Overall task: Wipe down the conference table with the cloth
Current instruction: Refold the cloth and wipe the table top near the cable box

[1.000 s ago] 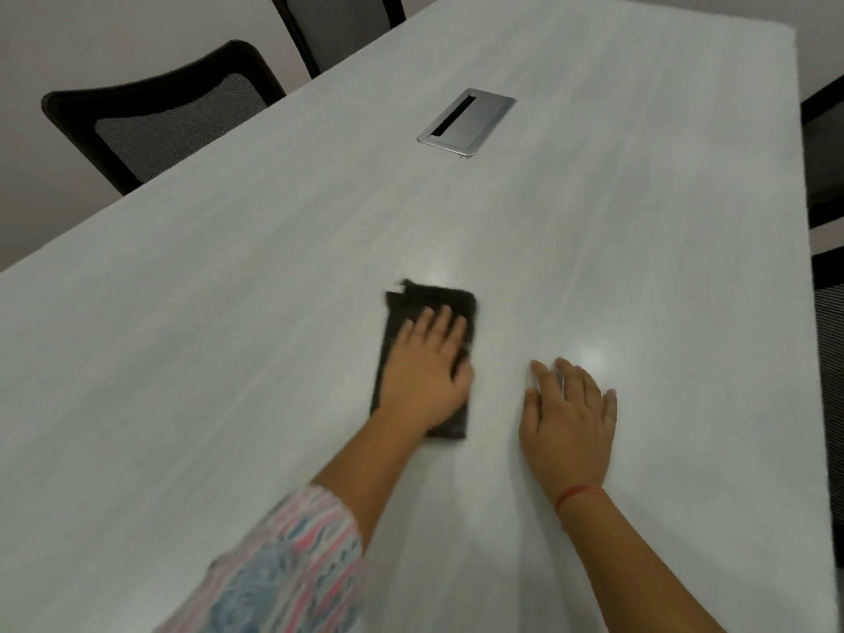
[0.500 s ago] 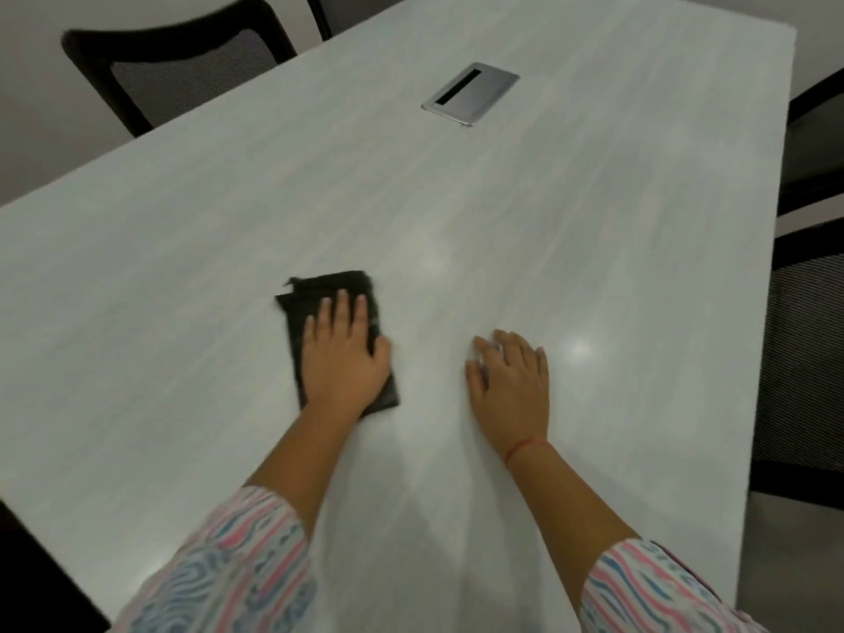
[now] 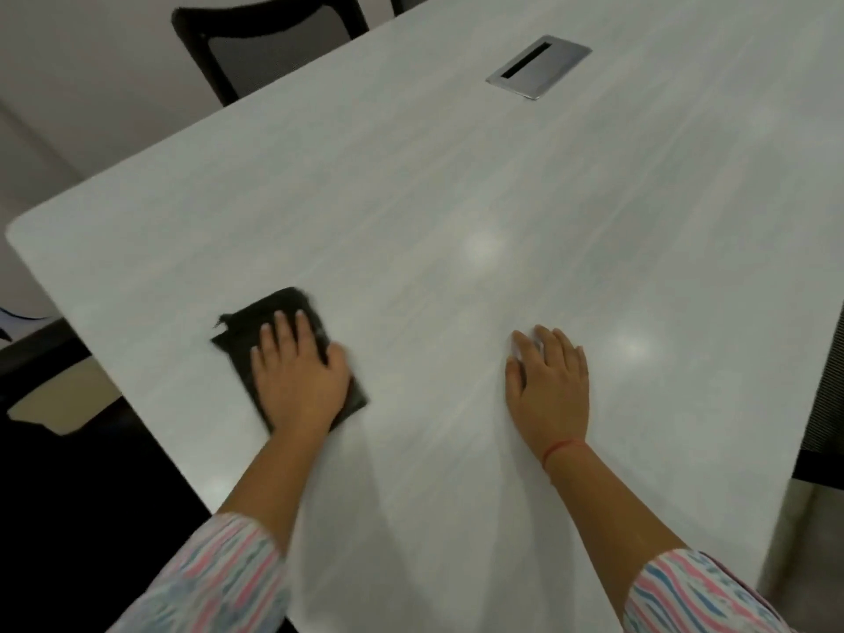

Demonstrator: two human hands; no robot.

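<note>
A folded black cloth [image 3: 255,328] lies flat on the pale grey conference table [image 3: 411,198], near its left edge. My left hand [image 3: 299,381] presses down on the cloth with straight fingers and covers most of it. My right hand [image 3: 550,386] rests flat on the bare tabletop to the right, fingers together, a red thread round the wrist. Both sleeves are striped pink and blue.
A silver cable hatch [image 3: 539,67] is set into the tabletop at the far centre. A black mesh chair [image 3: 269,43] stands behind the far left edge; another chair [image 3: 826,381] sits at the right edge. The table's rounded left corner [image 3: 18,230] is close to the cloth.
My left hand has slid the cloth leftwards across the table toward its left edge. My right hand stays flat on the table. The view has shifted left.
</note>
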